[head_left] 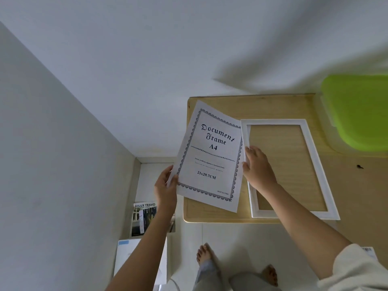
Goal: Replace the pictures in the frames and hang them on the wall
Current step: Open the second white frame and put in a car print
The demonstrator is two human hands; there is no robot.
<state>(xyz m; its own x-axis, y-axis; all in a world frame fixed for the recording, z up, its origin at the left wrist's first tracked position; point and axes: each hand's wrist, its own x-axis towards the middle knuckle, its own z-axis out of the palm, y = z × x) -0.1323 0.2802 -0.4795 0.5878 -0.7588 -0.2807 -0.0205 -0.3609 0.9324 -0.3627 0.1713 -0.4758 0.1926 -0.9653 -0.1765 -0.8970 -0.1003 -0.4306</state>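
Left hand, right hand are pinching insert sheet just left of white frame; likely removing it, next swapping another in.

Cream sleeve, seemingly grey trousers, bare feet

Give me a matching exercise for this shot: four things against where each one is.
Things:
1 paper sheet
2 white frame
3 green lid
4 magazine

Places:
a on the floor by the wall
b flat on the wooden table
c gripped by the left hand
d far right, partly out of view

Pairs: 1-c, 2-b, 3-d, 4-a
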